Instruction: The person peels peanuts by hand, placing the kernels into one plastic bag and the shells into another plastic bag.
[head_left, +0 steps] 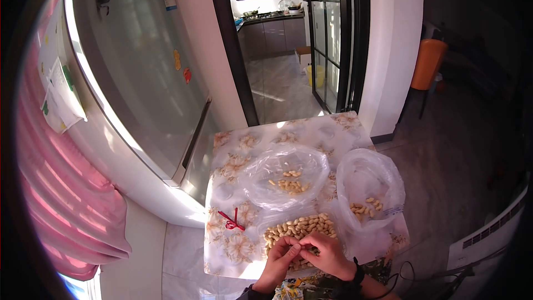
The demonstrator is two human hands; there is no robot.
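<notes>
My left hand (282, 255) and my right hand (326, 254) meet at the near side of the table, fingertips pinched together. Whatever sits between the fingers is too small and covered to make out. Right under them is a heap of unshelled peanuts (300, 224) in what looks like a clear rectangular container, partly hidden by the hands. Beyond it lies an open clear plastic bag (254, 176) with a few peanuts (293, 188) inside. To the right, a second open plastic bag (355, 168) holds more peanuts (366, 209).
A red ribbon (233, 223) lies left of the container on the floral tablecloth (230, 250). A refrigerator (139, 72) stands at the left, with a pink curtain (72, 211) nearer. Behind the table a glass door (327, 39) opens to a kitchen. An orange chair (429, 64) is at right.
</notes>
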